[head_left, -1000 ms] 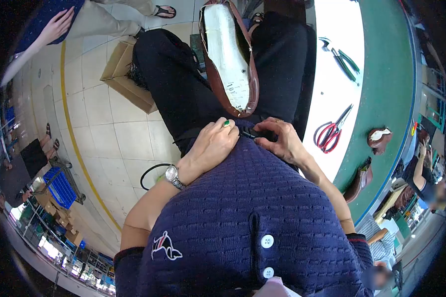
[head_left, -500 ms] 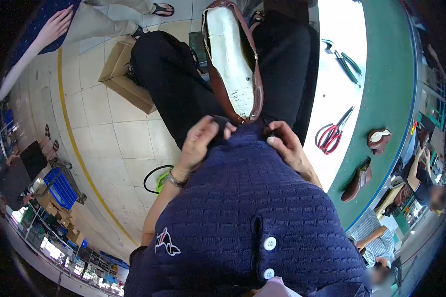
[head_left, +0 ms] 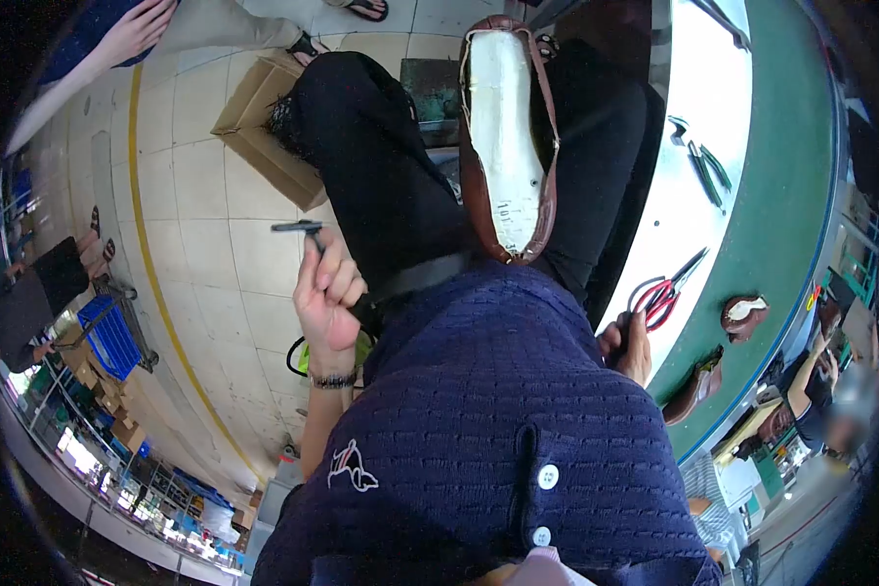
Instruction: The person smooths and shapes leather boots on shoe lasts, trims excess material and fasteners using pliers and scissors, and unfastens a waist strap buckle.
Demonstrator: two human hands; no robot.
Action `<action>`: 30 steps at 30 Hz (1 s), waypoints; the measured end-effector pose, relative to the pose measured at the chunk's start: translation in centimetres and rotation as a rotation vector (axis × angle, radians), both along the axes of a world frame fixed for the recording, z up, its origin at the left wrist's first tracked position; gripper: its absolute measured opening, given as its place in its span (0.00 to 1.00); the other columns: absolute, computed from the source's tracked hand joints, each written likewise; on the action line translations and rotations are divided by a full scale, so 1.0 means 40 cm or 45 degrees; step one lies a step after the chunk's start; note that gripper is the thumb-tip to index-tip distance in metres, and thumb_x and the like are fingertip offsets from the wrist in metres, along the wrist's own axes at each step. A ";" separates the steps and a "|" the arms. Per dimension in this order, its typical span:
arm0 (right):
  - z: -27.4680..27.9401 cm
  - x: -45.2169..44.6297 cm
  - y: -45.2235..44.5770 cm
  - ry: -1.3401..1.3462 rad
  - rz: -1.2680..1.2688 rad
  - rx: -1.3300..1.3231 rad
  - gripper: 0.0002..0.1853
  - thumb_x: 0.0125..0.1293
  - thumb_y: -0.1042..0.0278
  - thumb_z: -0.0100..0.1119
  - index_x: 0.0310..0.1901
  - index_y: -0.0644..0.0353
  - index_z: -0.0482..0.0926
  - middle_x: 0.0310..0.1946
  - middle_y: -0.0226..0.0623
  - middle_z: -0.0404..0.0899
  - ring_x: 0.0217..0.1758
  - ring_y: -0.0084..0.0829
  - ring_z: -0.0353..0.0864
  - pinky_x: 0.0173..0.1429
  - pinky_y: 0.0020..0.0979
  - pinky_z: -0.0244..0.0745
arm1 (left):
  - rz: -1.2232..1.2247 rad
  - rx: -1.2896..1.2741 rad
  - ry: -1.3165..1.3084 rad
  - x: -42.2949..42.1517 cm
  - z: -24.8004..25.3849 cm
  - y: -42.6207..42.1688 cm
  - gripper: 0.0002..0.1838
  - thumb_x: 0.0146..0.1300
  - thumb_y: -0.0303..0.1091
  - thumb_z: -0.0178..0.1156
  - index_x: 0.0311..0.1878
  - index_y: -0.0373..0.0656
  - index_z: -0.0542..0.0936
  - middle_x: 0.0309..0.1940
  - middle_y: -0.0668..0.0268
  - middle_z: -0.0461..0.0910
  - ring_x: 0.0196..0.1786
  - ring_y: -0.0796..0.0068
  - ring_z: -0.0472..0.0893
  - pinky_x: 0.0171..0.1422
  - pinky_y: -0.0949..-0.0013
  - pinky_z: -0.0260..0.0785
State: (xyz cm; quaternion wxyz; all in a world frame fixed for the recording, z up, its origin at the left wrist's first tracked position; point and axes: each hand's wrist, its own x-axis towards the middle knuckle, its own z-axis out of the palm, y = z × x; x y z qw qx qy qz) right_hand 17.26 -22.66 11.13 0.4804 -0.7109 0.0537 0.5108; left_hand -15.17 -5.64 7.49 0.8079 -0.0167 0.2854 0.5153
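Observation:
My left hand (head_left: 330, 293) is raised left of my waist, its fingers pinching a thin black strap (head_left: 298, 227); a blurred dark band runs from near the hand toward my waist. My right hand (head_left: 632, 349) is at my right side by the bench edge, fingers curled; what they hold is hidden in shadow. Just above it are red-handled scissors (head_left: 660, 296). Between my thighs stands a brown leather shoe upper (head_left: 474, 190) around a white sole piece (head_left: 506, 127).
Green-handled pincers (head_left: 705, 174) lie on the white bench surface (head_left: 693, 68). Two brown shoe pieces (head_left: 744, 317) (head_left: 695, 391) are on the green bench top (head_left: 776, 176). An open cardboard box (head_left: 264, 127) is on the floor at left. Another person's hand (head_left: 143, 27) shows at upper left.
My left hand has moved left and up with the black strap, away from my waist. My right hand has moved right, toward the scissors. The view has shifted slightly.

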 end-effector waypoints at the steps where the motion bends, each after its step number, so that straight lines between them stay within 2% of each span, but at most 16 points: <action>1: 0.013 0.015 -0.024 0.097 -0.036 -0.038 0.21 0.78 0.48 0.41 0.34 0.58 0.70 0.22 0.28 0.66 0.29 0.23 0.65 0.34 0.26 0.61 | 0.053 0.005 -0.094 -0.020 0.005 -0.008 0.12 0.79 0.38 0.40 0.52 0.40 0.69 0.23 0.75 0.58 0.18 0.89 0.52 0.20 0.80 0.43; 3: 0.037 0.030 -0.067 0.210 -0.078 -0.096 0.21 0.78 0.49 0.41 0.35 0.58 0.70 0.23 0.29 0.67 0.29 0.23 0.66 0.35 0.27 0.61 | 0.160 -0.043 -0.196 -0.056 0.036 -0.023 0.11 0.79 0.35 0.40 0.52 0.39 0.67 0.23 0.74 0.59 0.17 0.89 0.53 0.19 0.79 0.44; 5: 0.052 0.042 -0.102 0.258 -0.084 -0.145 0.20 0.78 0.49 0.42 0.35 0.58 0.70 0.24 0.30 0.68 0.30 0.24 0.66 0.35 0.27 0.62 | 0.157 -0.041 -0.299 -0.068 0.071 -0.029 0.11 0.80 0.37 0.38 0.51 0.40 0.66 0.22 0.74 0.59 0.16 0.88 0.52 0.18 0.79 0.42; 7: 0.065 0.057 -0.125 0.252 -0.084 -0.185 0.20 0.78 0.50 0.42 0.36 0.59 0.71 0.25 0.30 0.68 0.31 0.24 0.67 0.36 0.27 0.63 | 0.190 -0.040 -0.361 -0.068 0.102 -0.022 0.10 0.80 0.37 0.36 0.49 0.41 0.63 0.22 0.73 0.60 0.15 0.88 0.52 0.16 0.79 0.43; 14: 0.074 0.141 -0.194 0.106 -0.035 -0.344 0.18 0.77 0.52 0.43 0.38 0.60 0.72 0.27 0.33 0.70 0.34 0.26 0.69 0.38 0.28 0.65 | 0.147 0.076 -0.561 -0.027 0.248 0.101 0.03 0.76 0.27 0.39 0.43 0.42 0.62 0.19 0.69 0.61 0.13 0.83 0.56 0.12 0.79 0.45; 15: 0.072 0.156 -0.201 0.078 -0.025 -0.365 0.18 0.77 0.52 0.44 0.39 0.60 0.72 0.28 0.33 0.70 0.34 0.26 0.70 0.38 0.29 0.65 | 0.122 0.115 -0.585 -0.022 0.269 0.121 0.02 0.74 0.24 0.40 0.42 0.43 0.61 0.19 0.69 0.60 0.12 0.83 0.57 0.12 0.79 0.46; 18: 0.068 0.205 -0.224 0.003 0.012 -0.423 0.18 0.77 0.53 0.44 0.40 0.60 0.72 0.29 0.34 0.71 0.35 0.27 0.70 0.39 0.29 0.66 | 0.063 0.344 -0.547 -0.018 0.329 0.175 0.05 0.77 0.30 0.40 0.41 0.43 0.61 0.20 0.66 0.66 0.12 0.82 0.61 0.12 0.78 0.48; 23: 0.062 0.276 -0.272 -0.095 0.064 -0.496 0.17 0.77 0.54 0.45 0.42 0.61 0.73 0.30 0.36 0.73 0.37 0.28 0.72 0.41 0.30 0.68 | -0.077 0.671 -0.886 0.051 0.409 0.299 0.04 0.71 0.23 0.42 0.38 0.38 0.66 0.15 0.64 0.66 0.10 0.83 0.59 0.09 0.78 0.47; 27: 0.054 0.324 -0.296 -0.162 0.115 -0.549 0.16 0.76 0.56 0.46 0.43 0.62 0.74 0.32 0.37 0.74 0.38 0.29 0.73 0.42 0.30 0.69 | -0.052 0.693 -0.798 0.089 0.465 0.353 0.06 0.70 0.22 0.42 0.35 0.36 0.66 0.14 0.61 0.68 0.09 0.80 0.62 0.08 0.77 0.50; 30: 0.047 0.357 -0.314 -0.218 0.149 -0.567 0.16 0.76 0.56 0.46 0.44 0.62 0.74 0.33 0.38 0.75 0.39 0.29 0.74 0.43 0.31 0.70 | -0.059 0.801 -1.018 0.145 0.442 0.402 0.03 0.70 0.22 0.44 0.38 0.36 0.67 0.15 0.59 0.72 0.09 0.77 0.65 0.06 0.77 0.52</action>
